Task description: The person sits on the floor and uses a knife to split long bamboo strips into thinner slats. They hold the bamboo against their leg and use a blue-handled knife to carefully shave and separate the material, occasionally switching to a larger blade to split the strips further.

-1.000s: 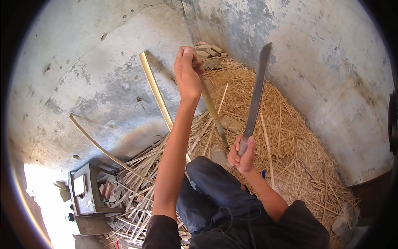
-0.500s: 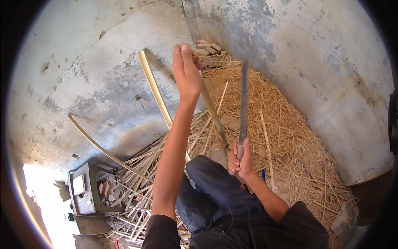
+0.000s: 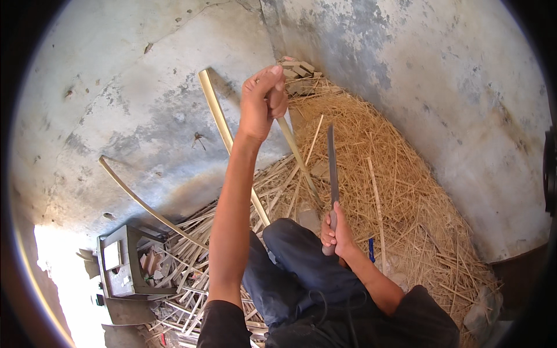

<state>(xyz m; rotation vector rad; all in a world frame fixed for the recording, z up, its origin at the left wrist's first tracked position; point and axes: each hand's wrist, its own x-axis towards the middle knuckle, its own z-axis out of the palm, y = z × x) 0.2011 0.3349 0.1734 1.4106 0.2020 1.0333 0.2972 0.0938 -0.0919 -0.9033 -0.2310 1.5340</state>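
The left hand [image 3: 262, 103] is raised high, in front of the wall [image 3: 145, 122]. Its fingers are curled closed and have hold of the upper end of a pole [image 3: 297, 152]; the exact grip is partly hidden. From below this hand the pole slants down and to the right, and its lower end comes near a flat block [image 3: 308, 219], a little beyond the right hand [image 3: 337, 233]. The right hand is lower and closer to the body, closed firmly around the handle of a long knife [image 3: 332, 165]. The dark blade points upward, to the right of the pole and apart from it.

To the left of the left hand, a broad yellow strip [image 3: 213, 103] stands slanted and passes behind the forearm. Farther left, a thin strip [image 3: 148, 207] bends down to a pile of sticks [image 3: 194, 223]. Just beyond the left hand are bricks [image 3: 299, 71]. Straw-like shavings [image 3: 377, 145] spread beyond the right hand and to its right; a blue object [image 3: 371, 250] lies near that wrist.
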